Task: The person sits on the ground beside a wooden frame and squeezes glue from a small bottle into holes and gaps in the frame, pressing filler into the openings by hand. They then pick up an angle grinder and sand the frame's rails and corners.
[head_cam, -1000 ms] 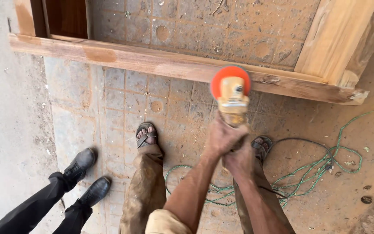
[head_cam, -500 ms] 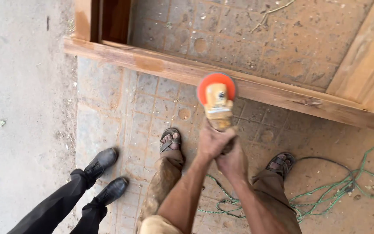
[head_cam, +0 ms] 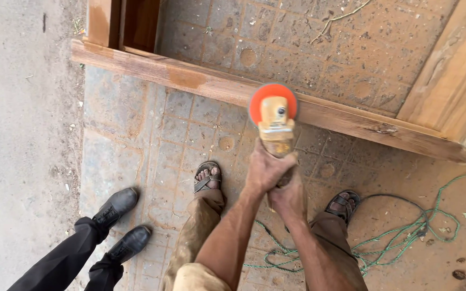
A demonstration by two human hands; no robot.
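Both my hands grip the body of a dusty yellow angle grinder [head_cam: 275, 123] with a round orange sanding disc [head_cam: 272, 101]. My left hand [head_cam: 265, 168] wraps the body just behind the head. My right hand [head_cam: 289, 198] holds the handle below it, close against the left. The disc sits on the near rail of a wooden frame [head_cam: 200, 82] that lies flat on the paved ground. My sandalled feet stand at either side below the tool.
Another person's black shoes [head_cam: 115, 206] and dark trousers stand at the lower left. A tangled green cord [head_cam: 405, 237] lies on the ground at the right. The frame's right rail [head_cam: 454, 81] runs up the right edge. Bare concrete lies left.
The view has shifted, so the frame, the grinder and my hands sit further right and lower in the picture. My grip on the grinder is unchanged, the disc still on the near rail.
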